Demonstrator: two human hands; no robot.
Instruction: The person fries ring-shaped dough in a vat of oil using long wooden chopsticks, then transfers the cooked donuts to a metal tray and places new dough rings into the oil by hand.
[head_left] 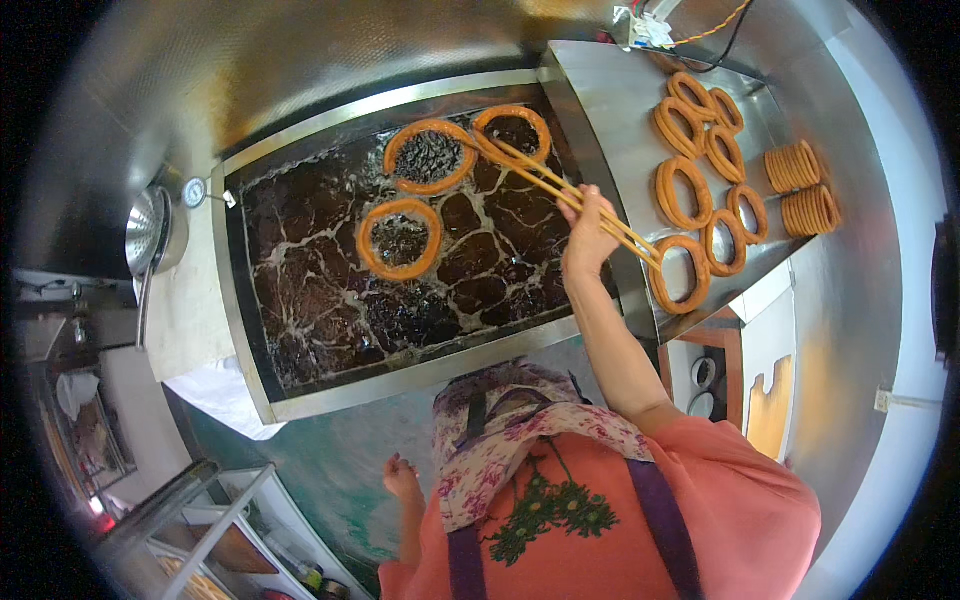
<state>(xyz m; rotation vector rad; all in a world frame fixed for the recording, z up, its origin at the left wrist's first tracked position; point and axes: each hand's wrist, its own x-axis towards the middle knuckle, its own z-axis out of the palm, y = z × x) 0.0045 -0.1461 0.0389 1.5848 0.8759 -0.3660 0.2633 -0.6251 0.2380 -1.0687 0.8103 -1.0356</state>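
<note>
Coral shirt (pixel 630 540), fryer (pixel 430 370), metal wall (pixel 290 60).

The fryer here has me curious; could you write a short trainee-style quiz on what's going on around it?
1. How many dough rings are in the dark oil?
2. True or false: the person's right hand holds the long chopsticks.
3. On which side of the fryer in the picture is the round dial: left or right?

Key: 1. Three. 2. True. 3. Left.

Left hand (pixel 402 478) low, right hand (pixel 590 235) forward
</note>
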